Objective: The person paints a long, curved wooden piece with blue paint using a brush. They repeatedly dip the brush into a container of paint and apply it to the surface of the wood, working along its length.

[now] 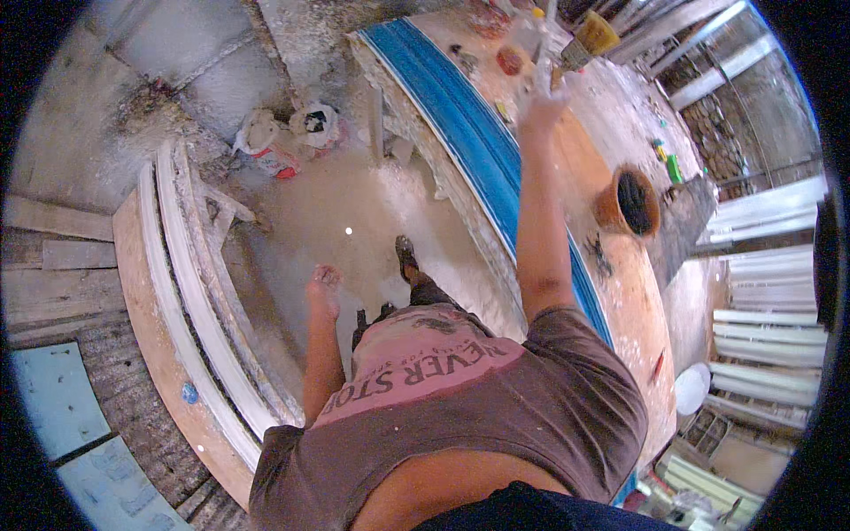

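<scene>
My right hand (544, 99) is stretched far forward over a long wooden bench (620, 292) and grips a wide paintbrush (586, 40) with pale bristles. A blue strip (478, 133) runs along the bench's near edge. My left hand (324, 289) hangs low at my side above the dusty floor, fingers loosely curled, with nothing in it. My brown shirt fills the lower middle of the view, and one sandalled foot (406, 257) shows on the floor.
A brown clay pot (630, 202) stands on the bench to the right of my arm. White moulded strips (190, 292) lie on a board at the left. Plastic bags (292, 133) sit on the floor. More white mouldings (766, 336) are stacked at the right.
</scene>
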`<state>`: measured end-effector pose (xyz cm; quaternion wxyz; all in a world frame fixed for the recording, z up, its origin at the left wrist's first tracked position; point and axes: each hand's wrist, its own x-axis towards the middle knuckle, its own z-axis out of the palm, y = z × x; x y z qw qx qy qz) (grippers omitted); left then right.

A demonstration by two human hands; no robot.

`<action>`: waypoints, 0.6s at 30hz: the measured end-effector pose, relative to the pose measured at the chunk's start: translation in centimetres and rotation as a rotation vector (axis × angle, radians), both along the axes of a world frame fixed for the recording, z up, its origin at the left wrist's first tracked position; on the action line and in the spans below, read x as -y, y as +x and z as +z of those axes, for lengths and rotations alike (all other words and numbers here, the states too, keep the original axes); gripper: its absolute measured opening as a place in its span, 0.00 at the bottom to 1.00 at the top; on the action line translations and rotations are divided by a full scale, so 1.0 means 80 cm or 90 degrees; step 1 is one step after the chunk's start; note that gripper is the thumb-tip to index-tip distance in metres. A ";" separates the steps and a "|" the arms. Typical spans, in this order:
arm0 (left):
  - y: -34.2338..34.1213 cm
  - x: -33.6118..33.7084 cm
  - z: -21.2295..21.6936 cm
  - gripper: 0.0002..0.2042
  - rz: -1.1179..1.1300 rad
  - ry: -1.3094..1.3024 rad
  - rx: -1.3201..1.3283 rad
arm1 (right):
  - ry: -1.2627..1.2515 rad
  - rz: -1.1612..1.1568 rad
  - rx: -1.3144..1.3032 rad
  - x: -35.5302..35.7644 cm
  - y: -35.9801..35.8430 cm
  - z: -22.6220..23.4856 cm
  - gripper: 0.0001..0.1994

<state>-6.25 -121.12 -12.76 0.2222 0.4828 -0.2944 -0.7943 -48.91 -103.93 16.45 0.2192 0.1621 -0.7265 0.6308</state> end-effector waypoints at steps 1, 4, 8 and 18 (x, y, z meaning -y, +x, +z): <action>0.009 -0.019 -0.005 0.19 -0.013 0.032 -0.011 | 0.046 -0.057 -0.095 -0.012 -0.018 -0.022 0.10; 0.029 -0.072 -0.016 0.18 0.010 0.138 -0.090 | 0.427 -0.128 -0.184 -0.098 -0.086 -0.093 0.09; 0.091 -0.115 0.002 0.19 -0.013 0.093 -0.027 | 0.153 -0.001 0.135 -0.159 0.013 -0.012 0.09; 0.154 -0.253 0.019 0.16 0.002 -0.007 -0.051 | 0.401 -0.027 0.106 -0.309 0.150 -0.007 0.19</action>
